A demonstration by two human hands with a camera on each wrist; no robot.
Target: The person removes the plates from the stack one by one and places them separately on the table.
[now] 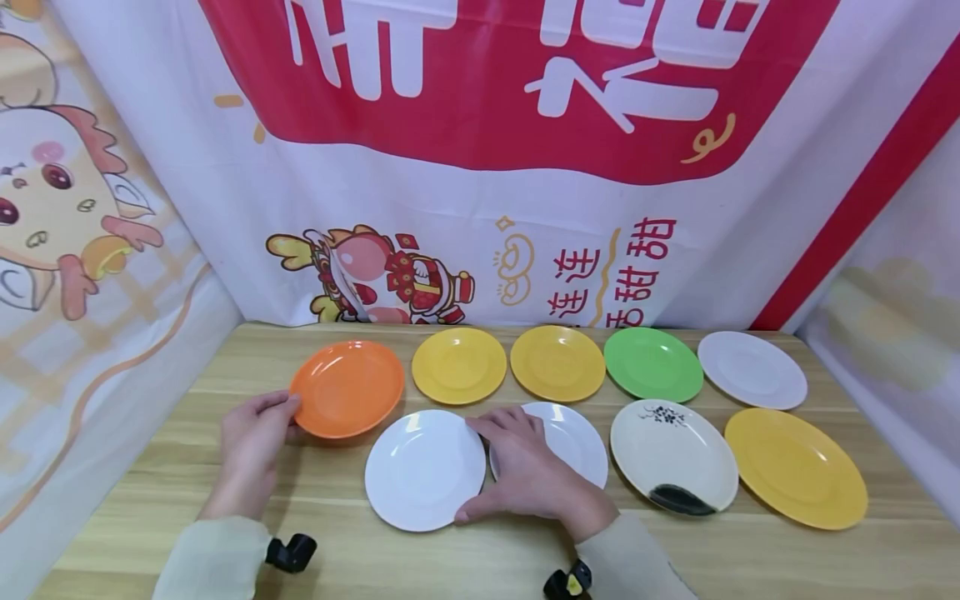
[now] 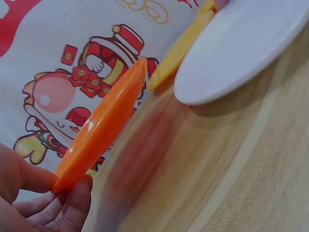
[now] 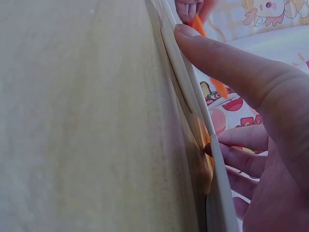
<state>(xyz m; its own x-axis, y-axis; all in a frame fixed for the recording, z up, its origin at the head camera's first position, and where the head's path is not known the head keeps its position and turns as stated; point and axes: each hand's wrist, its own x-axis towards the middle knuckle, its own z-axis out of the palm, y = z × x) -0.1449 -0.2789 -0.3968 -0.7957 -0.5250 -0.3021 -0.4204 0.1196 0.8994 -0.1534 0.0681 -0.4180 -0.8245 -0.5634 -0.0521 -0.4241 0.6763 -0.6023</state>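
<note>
An orange plate is pinched at its left rim by my left hand. The left wrist view shows the same orange plate tilted and raised off the tabletop, a reddish shadow below it. My right hand holds the right rim of a white plate, thumb at the near edge and index finger farther back. Partly hidden under that hand lies a second white plate. In the right wrist view, the thumb and fingers meet the rim of a plate seen edge-on.
Behind stand two yellow plates, a green plate and a pale plate. At right lie a cream plate with dark markings and a yellow oval plate. Printed cloth hangs behind the wooden table.
</note>
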